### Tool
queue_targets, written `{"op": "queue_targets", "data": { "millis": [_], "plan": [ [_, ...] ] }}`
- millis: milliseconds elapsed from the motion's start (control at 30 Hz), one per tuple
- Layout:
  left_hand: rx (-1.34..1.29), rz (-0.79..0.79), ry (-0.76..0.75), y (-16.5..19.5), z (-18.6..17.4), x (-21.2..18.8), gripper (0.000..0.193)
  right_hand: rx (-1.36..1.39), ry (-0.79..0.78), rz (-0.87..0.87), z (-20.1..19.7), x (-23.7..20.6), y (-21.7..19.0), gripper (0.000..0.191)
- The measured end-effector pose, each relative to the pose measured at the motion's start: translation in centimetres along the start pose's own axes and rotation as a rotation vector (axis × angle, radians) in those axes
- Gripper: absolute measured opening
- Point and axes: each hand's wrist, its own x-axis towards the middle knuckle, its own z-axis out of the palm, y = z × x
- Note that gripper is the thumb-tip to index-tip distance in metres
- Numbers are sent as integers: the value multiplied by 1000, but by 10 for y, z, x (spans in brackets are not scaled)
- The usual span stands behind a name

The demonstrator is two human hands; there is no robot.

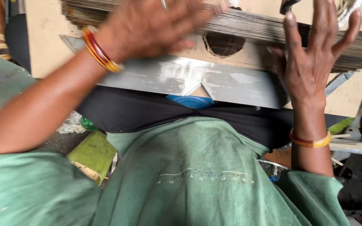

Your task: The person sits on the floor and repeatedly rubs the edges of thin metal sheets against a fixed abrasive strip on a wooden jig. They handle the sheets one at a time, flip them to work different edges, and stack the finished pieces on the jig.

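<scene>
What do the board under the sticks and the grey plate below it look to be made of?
Board: seemingly plywood or fibreboard, matt tan, with a cut round hole. Grey plate: likely sheet metal, dull silver with bright glare. Thin sticks: probably bamboo or wood, brownish; right hand rests against them.

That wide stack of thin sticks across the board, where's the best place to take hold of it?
Probably at the two ends, one hand coming in from each side. The stack of sticks is long, thin and loose, so a middle grip would likely let it sag or spill. The right hand, fingers spread, is at its right end; the blurred left hand lies over its left part.
</scene>
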Motion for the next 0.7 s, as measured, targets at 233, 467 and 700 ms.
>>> {"op": "queue_targets", "data": {
  "millis": [233, 467, 700],
  "plan": [
    [-421, -401, -62, 96, 19, -31, 74, 630, -251, 212, -26, 6, -99, 70],
    [-573, -655, -128, 106, 28, -38, 75, 653, -322, 301, -29, 25, -117, 74],
    [-524, -649, -86, 115, 27, -34, 79, 628, -258, 342, -26, 22, -124, 75]
  ]
}}
